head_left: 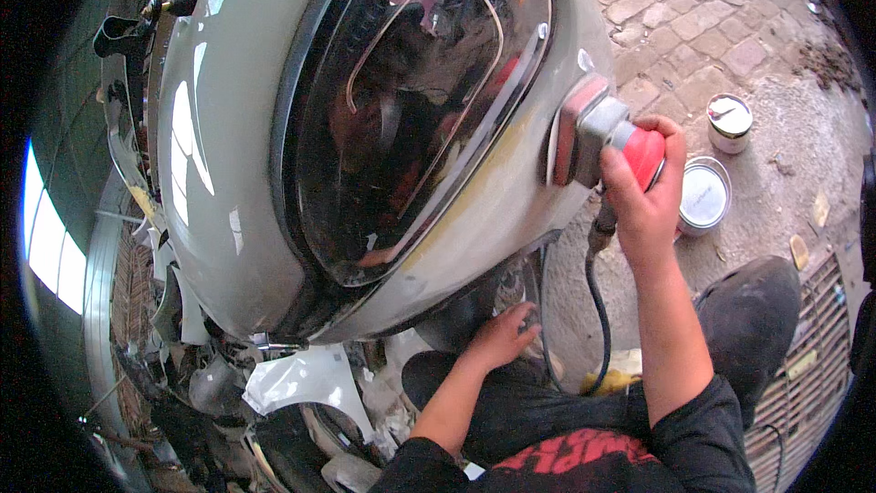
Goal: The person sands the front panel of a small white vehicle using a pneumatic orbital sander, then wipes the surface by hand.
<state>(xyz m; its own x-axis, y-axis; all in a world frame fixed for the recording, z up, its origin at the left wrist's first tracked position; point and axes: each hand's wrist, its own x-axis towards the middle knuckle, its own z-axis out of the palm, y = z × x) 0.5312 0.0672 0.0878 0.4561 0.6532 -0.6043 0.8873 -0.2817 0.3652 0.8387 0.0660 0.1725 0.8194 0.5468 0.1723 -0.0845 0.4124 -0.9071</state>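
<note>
My right hand [646,192] is wrapped round the red grip of a power sander [644,157]. The sander's pad lies against the car's pale body panel [493,201], below the side window, beside a yellowish sanded strip. A black hose [592,297] hangs from the tool and curves down past my legs. Low down, my left hand [504,336] rests near my knee and the dark wheel area under the car, with its fingers loosely bent and apart. Nothing shows in it, though its palm is hidden.
Two open-topped-looking tins, a smaller tin [729,124] and a larger tin [703,195], stand on the rough ground to the right. Brick paving [684,14] lies beyond. A metal grate [803,374] is by my right knee. White panel pieces [310,388] and car parts clutter the lower left.
</note>
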